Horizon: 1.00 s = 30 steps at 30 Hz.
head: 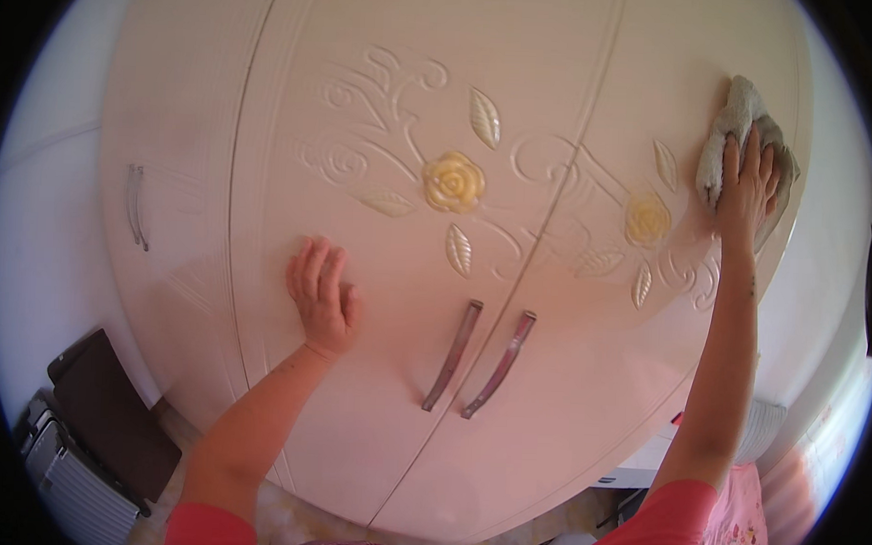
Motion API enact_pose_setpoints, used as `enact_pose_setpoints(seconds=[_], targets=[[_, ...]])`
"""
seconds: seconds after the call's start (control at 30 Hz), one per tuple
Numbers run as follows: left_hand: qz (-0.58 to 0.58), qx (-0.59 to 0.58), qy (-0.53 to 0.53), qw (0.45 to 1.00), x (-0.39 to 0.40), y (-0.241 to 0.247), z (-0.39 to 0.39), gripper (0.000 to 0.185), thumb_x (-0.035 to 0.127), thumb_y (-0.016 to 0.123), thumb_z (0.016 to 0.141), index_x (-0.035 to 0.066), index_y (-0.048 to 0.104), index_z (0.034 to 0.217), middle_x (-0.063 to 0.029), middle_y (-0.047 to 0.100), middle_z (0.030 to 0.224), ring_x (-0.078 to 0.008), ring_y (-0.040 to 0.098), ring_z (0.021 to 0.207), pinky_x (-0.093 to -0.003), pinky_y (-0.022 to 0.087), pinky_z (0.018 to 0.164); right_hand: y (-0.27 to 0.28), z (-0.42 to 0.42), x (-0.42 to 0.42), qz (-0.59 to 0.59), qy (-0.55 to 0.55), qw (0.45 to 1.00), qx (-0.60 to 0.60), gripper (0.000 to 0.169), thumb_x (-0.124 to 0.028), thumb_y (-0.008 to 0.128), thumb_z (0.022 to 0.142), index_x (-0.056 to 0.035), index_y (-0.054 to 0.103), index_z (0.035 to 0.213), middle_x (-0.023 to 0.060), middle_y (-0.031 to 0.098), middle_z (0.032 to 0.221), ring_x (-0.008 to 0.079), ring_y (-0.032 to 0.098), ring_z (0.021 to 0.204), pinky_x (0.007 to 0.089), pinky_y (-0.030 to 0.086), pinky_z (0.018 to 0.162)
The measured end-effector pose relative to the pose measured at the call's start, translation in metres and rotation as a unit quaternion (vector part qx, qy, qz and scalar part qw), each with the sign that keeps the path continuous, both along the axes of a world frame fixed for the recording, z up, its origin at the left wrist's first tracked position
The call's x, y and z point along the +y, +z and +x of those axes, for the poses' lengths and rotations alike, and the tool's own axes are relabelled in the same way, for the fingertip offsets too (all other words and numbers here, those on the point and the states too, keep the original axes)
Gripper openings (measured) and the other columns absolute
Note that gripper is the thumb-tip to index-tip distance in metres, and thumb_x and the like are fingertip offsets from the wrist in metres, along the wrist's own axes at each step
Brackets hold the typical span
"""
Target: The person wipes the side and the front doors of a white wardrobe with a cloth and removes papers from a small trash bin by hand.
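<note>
A grey cloth (737,117) is bunched under my right hand (749,182), which presses it flat against the upper right part of a glossy cream wardrobe door (651,85). My left hand (324,290) rests on the door to the left (358,443), its fingers slightly bent and nothing in it. Between the hands, the doors bear raised scrollwork, pale leaves, a yellow rose (453,181) and a second yellow rose (647,219). Two curved metal handles, one on the left door (452,356) and one on the right door (500,365), flank the seam below the roses.
Another wardrobe door (175,119) with a slim handle (137,208) is at the left. A dark brown panel (114,412) and a folded item with grey ribbed panels (82,491) lean at the lower left. Pink floral fabric (737,521) and a white drawer unit (634,463) are at the lower right.
</note>
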<state>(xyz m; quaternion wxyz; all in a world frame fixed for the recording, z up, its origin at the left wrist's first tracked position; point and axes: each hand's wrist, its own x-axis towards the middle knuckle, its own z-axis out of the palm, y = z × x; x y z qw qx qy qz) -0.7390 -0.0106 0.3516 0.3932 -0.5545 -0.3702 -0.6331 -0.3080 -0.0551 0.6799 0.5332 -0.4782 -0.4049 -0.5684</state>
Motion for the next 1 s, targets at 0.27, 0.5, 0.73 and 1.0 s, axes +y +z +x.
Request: enact_pose_setpoints(seconds=[0.27, 0.5, 0.73, 1.0], targets=[[-0.028, 0.001, -0.045, 0.999, -0.003, -0.004, -0.009, 0.045, 0.026, 0.049, 0.090, 0.003, 0.047, 0.128, -0.0179, 0.040, 0.138, -0.0387, 0.032, 0.131, -0.0529, 0.017, 0.107, 0.066, -0.129, 0.027, -0.012, -0.003, 0.999, -0.037, 0.065, -0.063, 0.034, 0.088, -0.0295, 0.033, 0.144, 0.0119, 0.027, 0.151, 0.0350, 0.021, 0.138, 0.0522, 0.010, 0.110], [-0.049, -0.009, -0.114, 0.992, -0.002, -0.008, -0.012, 0.042, 0.024, 0.055, 0.086, 0.007, 0.055, 0.124, -0.0147, 0.041, 0.139, -0.0359, 0.033, 0.132, -0.0520, 0.015, 0.108, 0.093, -0.183, 0.034, -0.026, 0.026, 0.999, 0.008, 0.079, -0.071, 0.041, 0.079, -0.0276, 0.032, 0.145, 0.0085, 0.025, 0.152, 0.0336, 0.019, 0.139, 0.0534, 0.008, 0.110], [-0.032, -0.015, -0.152, 0.988, 0.001, -0.006, -0.013, 0.041, 0.020, 0.056, 0.082, 0.011, 0.058, 0.123, -0.0127, 0.042, 0.138, -0.0369, 0.032, 0.131, -0.0554, 0.016, 0.105, 0.078, -0.207, 0.055, -0.030, -0.007, 0.991, -0.129, 0.060, -0.045, 0.046, 0.087, -0.0291, 0.034, 0.143, 0.0073, 0.032, 0.149, 0.0319, 0.025, 0.138, 0.0544, 0.018, 0.108], [-0.053, -0.007, -0.210, 0.976, -0.003, -0.007, -0.014, 0.044, 0.018, 0.058, 0.079, 0.013, 0.057, 0.123, -0.0109, 0.042, 0.139, -0.0378, 0.030, 0.132, -0.0557, 0.015, 0.105, 0.050, -0.343, 0.062, -0.075, 0.040, 0.979, -0.183, 0.066, -0.053, 0.042, 0.089, -0.0222, 0.030, 0.145, 0.0100, 0.029, 0.150, 0.0331, 0.020, 0.139, 0.0551, 0.013, 0.109]])
